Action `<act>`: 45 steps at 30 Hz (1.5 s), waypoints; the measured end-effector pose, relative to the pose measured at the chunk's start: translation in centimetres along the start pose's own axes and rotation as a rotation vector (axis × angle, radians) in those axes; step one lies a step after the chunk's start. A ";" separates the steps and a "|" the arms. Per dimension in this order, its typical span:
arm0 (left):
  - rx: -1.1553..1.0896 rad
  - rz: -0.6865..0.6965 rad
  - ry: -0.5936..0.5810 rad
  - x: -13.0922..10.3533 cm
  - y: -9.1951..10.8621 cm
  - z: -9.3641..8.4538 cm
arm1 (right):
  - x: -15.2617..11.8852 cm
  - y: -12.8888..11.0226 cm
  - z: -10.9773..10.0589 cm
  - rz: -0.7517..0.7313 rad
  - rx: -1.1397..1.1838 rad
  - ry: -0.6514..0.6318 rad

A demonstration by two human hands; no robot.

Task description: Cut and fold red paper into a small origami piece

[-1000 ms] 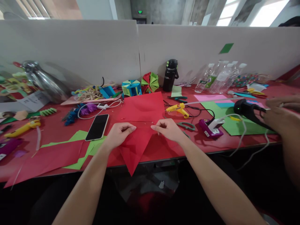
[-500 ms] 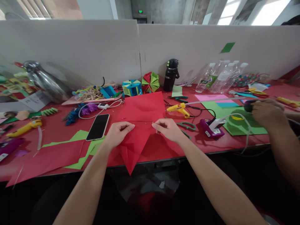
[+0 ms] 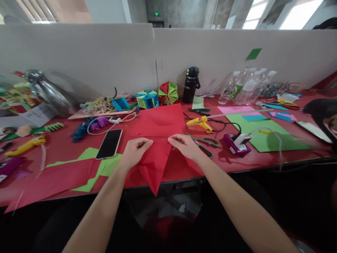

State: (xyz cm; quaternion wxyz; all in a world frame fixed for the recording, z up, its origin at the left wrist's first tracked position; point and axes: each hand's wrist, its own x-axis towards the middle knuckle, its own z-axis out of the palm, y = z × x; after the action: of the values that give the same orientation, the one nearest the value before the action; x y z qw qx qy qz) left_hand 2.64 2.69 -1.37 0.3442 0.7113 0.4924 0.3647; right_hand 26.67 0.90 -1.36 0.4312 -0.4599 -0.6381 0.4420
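So the folded red paper [image 3: 155,161] is at the front of the red table [image 3: 216,168], dead centre, its point poking down past the edge. Left hand [image 3: 135,151] is mostly closed, thumb and fingers pinching the paper's upper left; right hand [image 3: 184,144] has the upper right corner in a similar thumb-and-finger pinch. Compared with half a second ago, that point has swung a bit to the right and the right hand's come in slightly toward the left one. The scissors [image 3: 210,141] beside it show more now too.

Flat red sheet [image 3: 162,119] just behind hasn't budged, same for the yellow glue gun [image 3: 198,122] and the phone [image 3: 109,144]. Bigger change off right: the neighbour's hand that was over the green paper [image 3: 276,135] is gone from there, and a second phone [image 3: 313,130] shows.

Readable stuff? Not much. The black bottle [image 3: 191,86] has white lettering, seems to end in N, too blurry for more. One clear bottle has a green label [image 3: 236,92], can't make out the words.
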 end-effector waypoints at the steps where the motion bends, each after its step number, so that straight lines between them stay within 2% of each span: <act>1: -0.003 -0.001 -0.011 0.0 0.1 0.1 | 0.0 0.1 0.0 -0.007 -0.005 0.002; 9: -0.003 0.004 -0.021 -0.1 0.5 0.4 | 0.1 0.5 -0.2 0.003 0.082 0.051; 19: -0.033 -0.008 -0.008 0.1 0.0 0.5 | 0.4 0.8 -0.4 0.001 0.135 0.085; 31: 0.003 -0.002 0.014 0.1 0.1 0.4 | 0.5 0.6 -0.9 0.019 0.186 0.215; 35: -0.010 0.001 0.002 0.1 0.1 0.6 | 0.5 0.6 -0.6 0.030 0.194 0.199; 41: -0.043 -0.016 -0.029 0.1 0.3 1.1 | 0.1 0.4 -0.3 0.019 0.112 0.096; 45: -0.002 0.006 -0.031 0.1 0.4 1.0 | 0.1 0.3 -0.6 0.025 0.066 0.149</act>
State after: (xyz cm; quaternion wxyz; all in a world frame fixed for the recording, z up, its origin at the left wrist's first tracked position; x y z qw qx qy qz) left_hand 3.67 2.54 -1.48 0.3514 0.7180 0.4847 0.3551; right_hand 27.24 1.10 -1.49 0.4867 -0.4849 -0.5837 0.4328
